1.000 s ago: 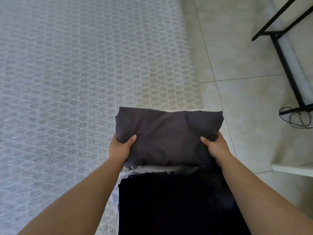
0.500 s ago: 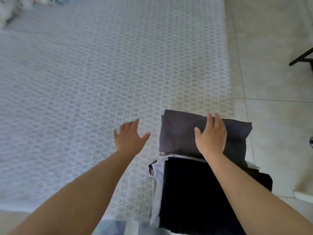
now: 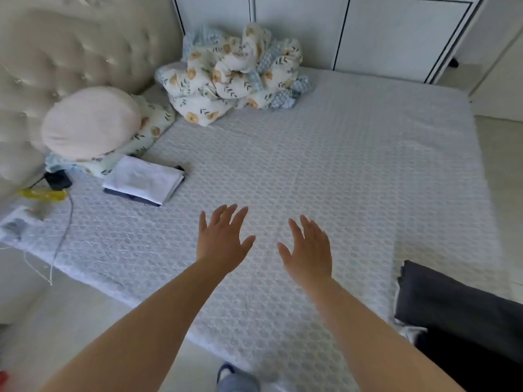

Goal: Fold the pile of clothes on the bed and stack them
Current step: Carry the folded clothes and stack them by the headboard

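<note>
Head view: we see the left hand (image 3: 220, 240) and right hand (image 3: 308, 250) held over the bed (image 3: 339, 165), fingers spread, holding nothing. The stack of folded clothes (image 3: 452, 301) lies at the bed's right corner, dark grey piece uppermost, well apart from both hands.

Soft, even daylight is filling the room, leaving the bed (image 3: 339, 165) bright and almost shadowless. Around the bed, straight lines are bowing from wide-angle distortion. Slight motion blur is softening everything, and the dark folded stack (image 3: 464, 312) at its near corner is losing detail.
</note>
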